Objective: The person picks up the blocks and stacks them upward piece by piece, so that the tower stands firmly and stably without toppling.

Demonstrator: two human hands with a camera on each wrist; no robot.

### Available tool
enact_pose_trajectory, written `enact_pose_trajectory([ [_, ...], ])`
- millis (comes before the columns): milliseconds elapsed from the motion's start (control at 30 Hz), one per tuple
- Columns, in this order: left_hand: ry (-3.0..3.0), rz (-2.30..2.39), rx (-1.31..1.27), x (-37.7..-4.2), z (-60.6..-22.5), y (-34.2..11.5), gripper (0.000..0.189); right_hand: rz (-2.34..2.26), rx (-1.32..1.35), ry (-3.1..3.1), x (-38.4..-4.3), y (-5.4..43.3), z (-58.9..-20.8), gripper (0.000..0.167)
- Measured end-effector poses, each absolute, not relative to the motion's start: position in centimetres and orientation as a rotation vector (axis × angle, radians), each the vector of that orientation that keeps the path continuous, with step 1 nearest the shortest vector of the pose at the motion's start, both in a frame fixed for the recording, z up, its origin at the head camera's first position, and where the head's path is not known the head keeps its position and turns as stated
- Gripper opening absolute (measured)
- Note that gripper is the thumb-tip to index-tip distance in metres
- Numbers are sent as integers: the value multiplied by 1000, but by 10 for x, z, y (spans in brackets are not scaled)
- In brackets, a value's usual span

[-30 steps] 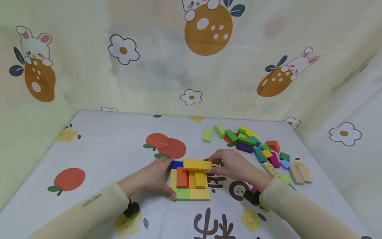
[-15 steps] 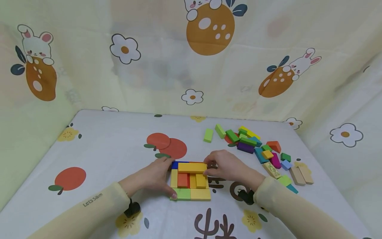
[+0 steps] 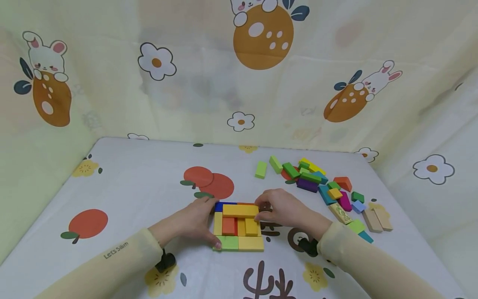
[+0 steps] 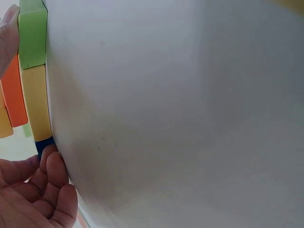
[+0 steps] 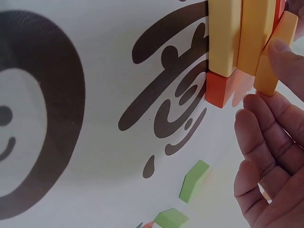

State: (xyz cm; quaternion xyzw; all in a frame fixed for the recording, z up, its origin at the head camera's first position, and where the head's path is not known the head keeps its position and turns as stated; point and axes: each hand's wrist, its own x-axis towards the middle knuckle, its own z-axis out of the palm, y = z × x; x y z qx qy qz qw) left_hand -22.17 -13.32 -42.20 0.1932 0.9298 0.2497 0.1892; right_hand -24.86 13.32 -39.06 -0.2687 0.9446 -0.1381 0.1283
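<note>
Several wooden blocks form a compact rectangle on the table. A light green block and a pale yellow one make its front side, and a blue block its back left corner. My left hand spans the left side, thumb on the green block, fingertips at the blue one. Across the top, towards the back, lies an orange-yellow block. My right hand pinches its right end between thumb and fingers. Beneath it a red-orange block and yellow blocks fill the inside.
Loose blocks in many colours lie at the back right, among them a purple block, a red-orange wedge and plain wood blocks. A printed cloth covers the table, and a curtain hangs behind it.
My right hand has moved left and slightly back with the orange-yellow block, which now sits further over the rectangle. The left hand has stayed in place. The last half second shows almost no movement.
</note>
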Motion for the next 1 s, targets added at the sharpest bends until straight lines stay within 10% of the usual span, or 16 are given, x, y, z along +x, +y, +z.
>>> enact_pose_trajectory([
  [1000, 2619, 723, 537, -219, -420, -133, 119, -400, -813, 2766, -244, 132, -390, 33],
])
